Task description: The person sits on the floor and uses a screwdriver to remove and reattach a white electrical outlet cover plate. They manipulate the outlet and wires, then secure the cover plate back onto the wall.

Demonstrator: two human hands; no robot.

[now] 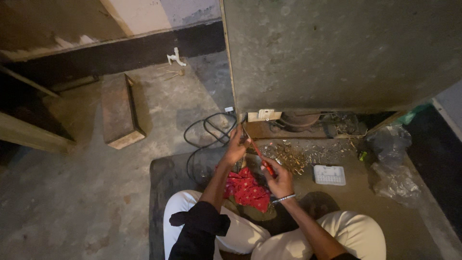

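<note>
Knees are being spread on the floor (96, 192); a red-handled screwdriver (260, 156) is being clamped in right hand (279, 180) fingers, its tip being steadied by pinched left hand (236, 147) fingers under the cabinet (337, 53).

The screwdriver (260, 156) has a red handle and shaft cover. The cloth (248, 189) below it is red with small dark speckles (pattern too fine to read). The cable (204, 139) is black, the tray (329, 175) white, the brick (119, 110) reddish-brown. The panel (337, 53) is dull grey-green. Trousers (358, 231) are cream, the sleeve (199, 228) black, the bracelet (284, 198) silver-white.
</note>
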